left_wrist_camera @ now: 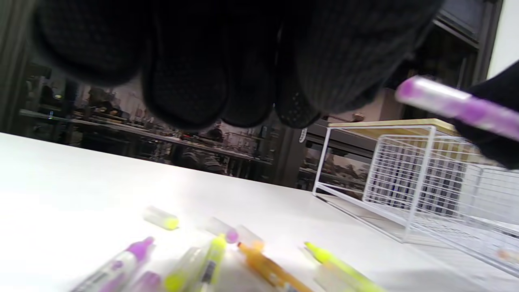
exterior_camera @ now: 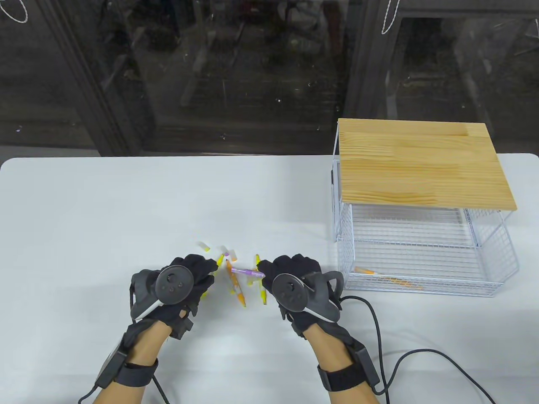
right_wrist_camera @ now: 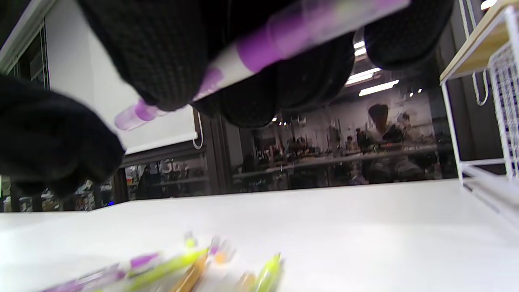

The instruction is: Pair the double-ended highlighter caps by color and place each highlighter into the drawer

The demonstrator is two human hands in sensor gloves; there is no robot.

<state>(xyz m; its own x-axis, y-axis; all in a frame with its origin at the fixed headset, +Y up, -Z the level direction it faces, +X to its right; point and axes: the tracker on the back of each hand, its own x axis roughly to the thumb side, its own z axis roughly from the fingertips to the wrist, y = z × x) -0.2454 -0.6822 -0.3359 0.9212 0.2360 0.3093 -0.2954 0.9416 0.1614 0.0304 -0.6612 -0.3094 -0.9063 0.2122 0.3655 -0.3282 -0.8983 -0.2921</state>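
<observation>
The right hand [exterior_camera: 294, 282] holds a purple highlighter [exterior_camera: 248, 272] above the table [exterior_camera: 84, 210], its fingers curled round the barrel so that the free end juts out leftward past the fingertips toward the left hand [exterior_camera: 185, 282]. In the right wrist view the barrel runs across under the fingers with the thumb closing on it. The left hand hovers just beside that free end; its fingers hang loosely bent with nothing plainly between them, though what lies beneath the palm cannot be told.

Below and between the two sets of fingertips lie an orange highlighter [exterior_camera: 234, 287], a yellow highlighter [exterior_camera: 261, 286] and loose caps [exterior_camera: 204, 246] slightly beyond them. The wire drawer [exterior_camera: 421, 261], well apart to the right of the right fingers, already has an orange pen [exterior_camera: 366, 272] in it.

The pen looks light, stiff and smooth, so likely slippery in a glove; a mid-barrel pinch should steady it while a small cap is pressed straight on. The caps look tiny and prone to roll.
</observation>
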